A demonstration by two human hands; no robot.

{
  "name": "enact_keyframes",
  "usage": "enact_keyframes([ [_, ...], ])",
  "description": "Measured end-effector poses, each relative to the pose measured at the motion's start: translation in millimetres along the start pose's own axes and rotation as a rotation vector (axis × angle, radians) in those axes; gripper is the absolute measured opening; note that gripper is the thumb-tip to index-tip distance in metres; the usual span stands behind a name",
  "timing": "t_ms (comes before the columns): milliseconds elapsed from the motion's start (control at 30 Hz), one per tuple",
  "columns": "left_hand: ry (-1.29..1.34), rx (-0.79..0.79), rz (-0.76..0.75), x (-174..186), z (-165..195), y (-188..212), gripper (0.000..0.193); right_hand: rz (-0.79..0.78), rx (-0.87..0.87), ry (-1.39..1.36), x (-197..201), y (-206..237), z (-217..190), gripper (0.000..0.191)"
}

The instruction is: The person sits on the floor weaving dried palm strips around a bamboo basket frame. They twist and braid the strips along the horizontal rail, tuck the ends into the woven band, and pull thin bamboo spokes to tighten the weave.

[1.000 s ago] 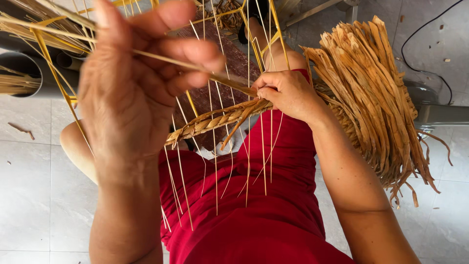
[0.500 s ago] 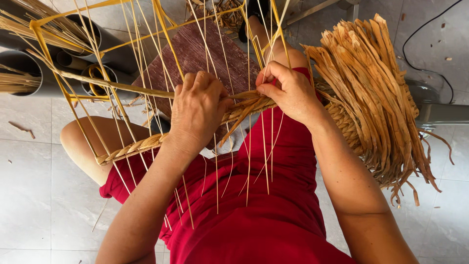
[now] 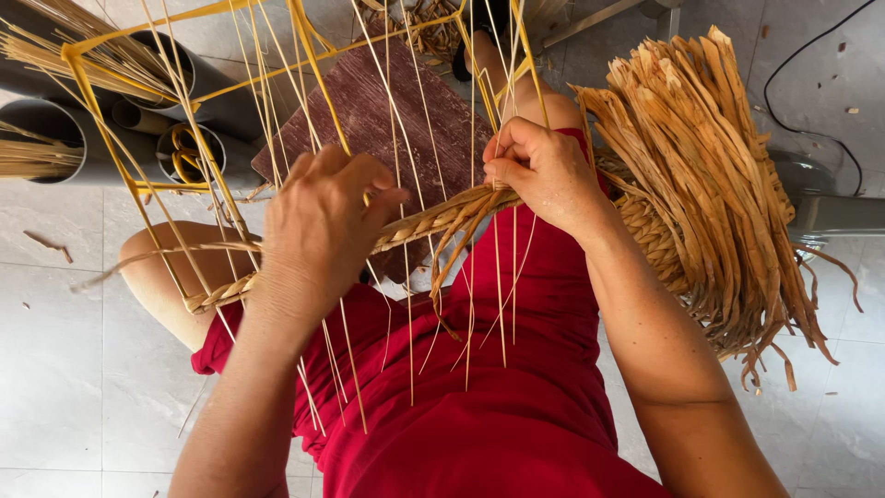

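A braided straw cord (image 3: 426, 223) runs across thin upright straw strands (image 3: 406, 138) strung on a yellow frame (image 3: 138, 32) above my lap. My left hand (image 3: 318, 231) lies over the braid near its middle, fingers curled among the strands. My right hand (image 3: 544, 171) pinches the braid's right end together with a few strands. Loose straw tails hang below the braid over my red clothing (image 3: 498, 397). A thick bundle of flat dried straw strips (image 3: 710, 184) hangs over my right forearm.
Grey pipe tubes (image 3: 55, 138) holding straw stalks lie at the upper left on the tiled floor (image 3: 64, 369). A dark red board (image 3: 387, 120) sits behind the strands. A black cable (image 3: 811, 83) and a grey metal base (image 3: 830, 212) are at right.
My left hand came down from close to the camera, where it pulled a strand, and settled onto the braid. My right hand kept its pinch on the braid's right end.
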State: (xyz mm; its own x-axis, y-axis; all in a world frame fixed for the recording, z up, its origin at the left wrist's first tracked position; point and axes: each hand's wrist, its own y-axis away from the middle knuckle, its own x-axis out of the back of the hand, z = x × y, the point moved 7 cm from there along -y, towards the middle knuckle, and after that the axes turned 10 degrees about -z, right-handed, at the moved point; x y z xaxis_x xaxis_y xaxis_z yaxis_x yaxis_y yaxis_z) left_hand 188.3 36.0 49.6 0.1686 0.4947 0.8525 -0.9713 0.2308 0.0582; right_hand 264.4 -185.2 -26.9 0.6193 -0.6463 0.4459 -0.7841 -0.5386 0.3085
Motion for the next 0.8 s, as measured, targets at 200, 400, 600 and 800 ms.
enact_keyframes([
  [200, 0.155, -0.060, -0.044, -46.3, 42.1, -23.0, 0.032, -0.009, -0.007, -0.001, 0.4, 1.2, -6.6, 0.009],
  [400, -0.141, 0.051, -0.197, -90.4, 48.9, -44.4, 0.027, 0.070, -0.050, 0.112, 16.0, 6.6, -19.8, 0.030],
  [600, -0.167, -0.013, -0.194, -91.0, 44.5, -47.6, 0.012, 0.048, 0.261, 0.068, 17.9, 22.3, -46.2, 0.021],
  [800, -0.155, -0.304, 0.086, -48.9, 51.7, -28.8, 0.016, -0.182, 0.272, 0.249, -3.0, 13.1, -46.1, 0.018],
])
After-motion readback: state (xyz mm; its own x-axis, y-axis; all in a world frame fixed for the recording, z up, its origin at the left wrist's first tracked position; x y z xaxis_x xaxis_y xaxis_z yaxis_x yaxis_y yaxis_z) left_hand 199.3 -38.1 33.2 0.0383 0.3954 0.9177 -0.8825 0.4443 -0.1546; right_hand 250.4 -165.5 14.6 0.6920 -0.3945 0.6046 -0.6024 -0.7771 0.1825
